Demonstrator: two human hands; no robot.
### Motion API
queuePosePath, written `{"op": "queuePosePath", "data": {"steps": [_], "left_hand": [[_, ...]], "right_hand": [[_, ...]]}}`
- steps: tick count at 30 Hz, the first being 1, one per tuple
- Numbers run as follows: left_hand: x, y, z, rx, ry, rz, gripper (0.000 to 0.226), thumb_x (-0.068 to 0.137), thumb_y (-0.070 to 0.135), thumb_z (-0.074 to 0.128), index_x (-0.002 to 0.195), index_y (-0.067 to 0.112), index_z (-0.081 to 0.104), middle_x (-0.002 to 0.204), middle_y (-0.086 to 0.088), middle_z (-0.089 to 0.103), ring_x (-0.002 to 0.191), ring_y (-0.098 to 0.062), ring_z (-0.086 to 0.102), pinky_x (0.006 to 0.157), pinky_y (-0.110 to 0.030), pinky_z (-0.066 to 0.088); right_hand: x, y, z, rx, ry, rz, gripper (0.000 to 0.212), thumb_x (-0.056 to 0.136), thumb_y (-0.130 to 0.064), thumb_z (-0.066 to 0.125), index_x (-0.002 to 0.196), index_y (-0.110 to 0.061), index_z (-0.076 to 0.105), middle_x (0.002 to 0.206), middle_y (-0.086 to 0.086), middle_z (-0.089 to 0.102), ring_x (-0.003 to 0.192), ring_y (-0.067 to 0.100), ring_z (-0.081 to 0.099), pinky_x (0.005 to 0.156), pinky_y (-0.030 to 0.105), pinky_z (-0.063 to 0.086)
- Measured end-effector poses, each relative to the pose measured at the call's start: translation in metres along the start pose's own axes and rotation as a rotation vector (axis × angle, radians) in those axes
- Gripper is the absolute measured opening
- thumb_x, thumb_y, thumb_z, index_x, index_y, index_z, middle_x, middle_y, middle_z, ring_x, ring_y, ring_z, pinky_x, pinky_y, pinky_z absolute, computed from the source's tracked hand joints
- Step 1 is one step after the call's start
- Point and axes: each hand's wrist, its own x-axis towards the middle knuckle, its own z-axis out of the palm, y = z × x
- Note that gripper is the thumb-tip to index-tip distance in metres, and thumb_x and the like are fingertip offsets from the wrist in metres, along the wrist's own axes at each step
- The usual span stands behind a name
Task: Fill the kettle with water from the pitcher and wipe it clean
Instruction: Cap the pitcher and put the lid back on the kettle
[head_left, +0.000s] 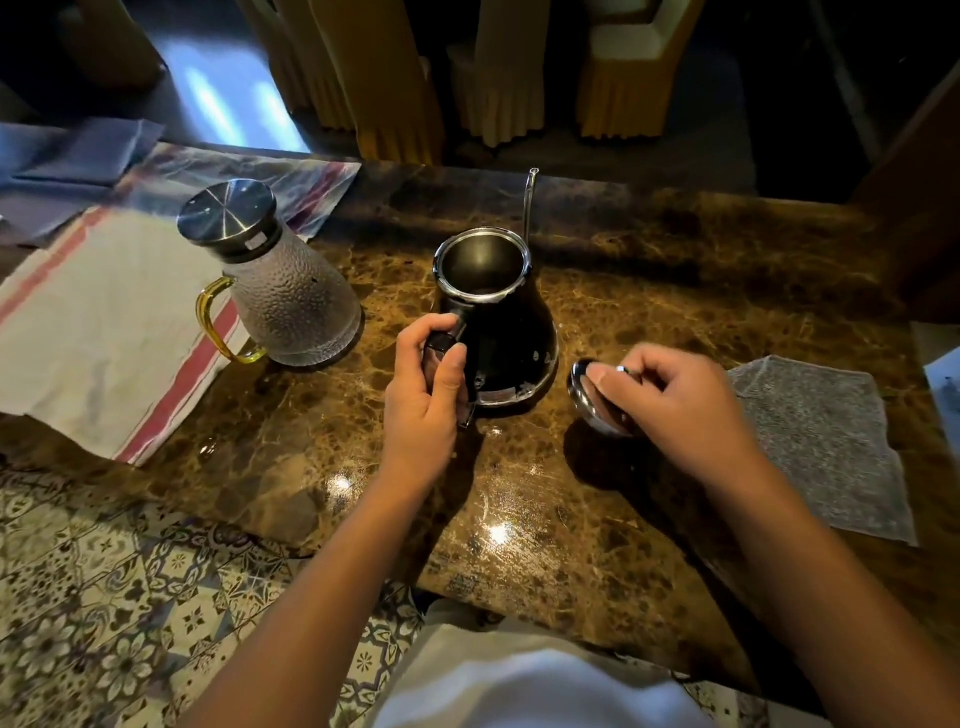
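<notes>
A black kettle with a thin gooseneck spout stands open-topped in the middle of the brown marble table. My left hand grips its handle on the near left side. My right hand holds the shiny kettle lid by its knob, low over the table just right of the kettle. A textured glass pitcher with a yellow handle and a steel lid stands to the left. A grey wiping cloth lies flat at the right, beside my right hand.
A white towel with red stripes lies under and left of the pitcher, with grey cloths behind it. Covered chairs stand beyond the table's far edge. Patterned floor tiles show at the near left.
</notes>
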Motion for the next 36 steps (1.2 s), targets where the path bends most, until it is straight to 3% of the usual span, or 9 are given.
{"op": "queuePosePath", "data": {"steps": [4, 8, 12, 16, 19, 22, 28, 32, 36], "left_hand": [[-0.001, 0.002, -0.001, 0.015, -0.002, -0.003, 0.026, 0.105, 0.038, 0.048, 0.131, 0.038, 0.048, 0.079, -0.014, 0.055, 0.062, -0.018, 0.056, 0.053, -0.039, 0.049], [0.0, 0.004, -0.001, 0.034, 0.002, 0.017, 0.026, 0.107, 0.03, 0.048, 0.132, 0.036, 0.047, 0.081, -0.015, 0.056, 0.064, -0.029, 0.057, 0.054, -0.048, 0.05], [0.0, 0.003, -0.001, 0.044, 0.005, 0.012, 0.026, 0.108, 0.028, 0.048, 0.133, 0.037, 0.047, 0.083, -0.007, 0.055, 0.068, -0.028, 0.058, 0.059, -0.055, 0.051], [0.0, 0.001, 0.0, 0.033, 0.007, 0.012, 0.026, 0.108, 0.031, 0.048, 0.132, 0.038, 0.049, 0.084, -0.005, 0.054, 0.068, -0.031, 0.055, 0.057, -0.057, 0.05], [0.0, 0.002, 0.001, 0.023, 0.016, 0.017, 0.026, 0.107, 0.032, 0.049, 0.133, 0.037, 0.048, 0.082, -0.005, 0.053, 0.068, -0.031, 0.054, 0.058, -0.056, 0.049], [0.0, 0.001, 0.001, 0.037, 0.021, 0.005, 0.026, 0.107, 0.031, 0.049, 0.133, 0.035, 0.048, 0.078, -0.007, 0.051, 0.06, -0.021, 0.05, 0.054, -0.054, 0.046], [0.001, 0.0, 0.001, 0.038, 0.011, 0.009, 0.025, 0.108, 0.028, 0.049, 0.131, 0.039, 0.049, 0.073, 0.008, 0.049, 0.059, -0.007, 0.048, 0.052, -0.051, 0.045], [0.0, 0.006, 0.001, 0.034, 0.003, 0.005, 0.024, 0.107, 0.027, 0.049, 0.129, 0.039, 0.047, 0.075, 0.001, 0.048, 0.061, -0.007, 0.048, 0.056, -0.047, 0.044], [-0.001, 0.012, 0.001, 0.004, -0.013, 0.001, 0.026, 0.103, 0.031, 0.047, 0.128, 0.037, 0.046, 0.076, 0.01, 0.05, 0.061, -0.004, 0.049, 0.054, -0.039, 0.041]], "right_hand": [[0.025, -0.027, -0.008, 0.029, 0.053, -0.11, 0.037, 0.095, -0.038, 0.072, 0.073, -0.009, 0.067, 0.07, 0.011, 0.068, 0.067, 0.027, 0.063, 0.06, 0.039, 0.05], [0.049, -0.055, -0.006, 0.007, 0.072, -0.207, 0.035, 0.096, -0.036, 0.072, 0.073, -0.009, 0.067, 0.067, 0.004, 0.065, 0.06, 0.01, 0.057, 0.056, 0.022, 0.043], [0.074, -0.081, 0.002, -0.067, 0.097, -0.288, 0.038, 0.094, -0.044, 0.071, 0.075, -0.011, 0.069, 0.069, 0.003, 0.068, 0.067, 0.018, 0.063, 0.061, 0.035, 0.05], [0.096, -0.094, 0.016, -0.197, 0.104, -0.364, 0.04, 0.094, -0.052, 0.066, 0.076, -0.017, 0.074, 0.072, -0.002, 0.071, 0.071, 0.013, 0.067, 0.069, 0.044, 0.057], [0.109, -0.099, 0.029, -0.404, 0.102, -0.399, 0.041, 0.096, -0.059, 0.06, 0.084, -0.022, 0.073, 0.078, -0.006, 0.069, 0.078, 0.015, 0.064, 0.07, 0.043, 0.054], [0.115, -0.105, 0.038, -0.516, 0.093, -0.426, 0.039, 0.097, -0.06, 0.057, 0.089, -0.024, 0.07, 0.08, -0.009, 0.063, 0.08, 0.014, 0.06, 0.067, 0.035, 0.043], [0.122, -0.107, 0.052, -0.616, -0.001, -0.413, 0.033, 0.098, -0.054, 0.057, 0.079, -0.027, 0.057, 0.069, -0.013, 0.047, 0.077, 0.015, 0.054, 0.065, 0.031, 0.033], [0.125, -0.107, 0.053, -0.627, -0.031, -0.402, 0.035, 0.098, -0.053, 0.056, 0.078, -0.025, 0.062, 0.068, -0.012, 0.052, 0.075, 0.016, 0.057, 0.056, 0.029, 0.031], [0.133, -0.115, 0.047, -0.676, -0.151, -0.354, 0.036, 0.099, -0.055, 0.054, 0.072, -0.03, 0.059, 0.073, -0.009, 0.059, 0.08, 0.019, 0.06, 0.065, 0.032, 0.038]]}}
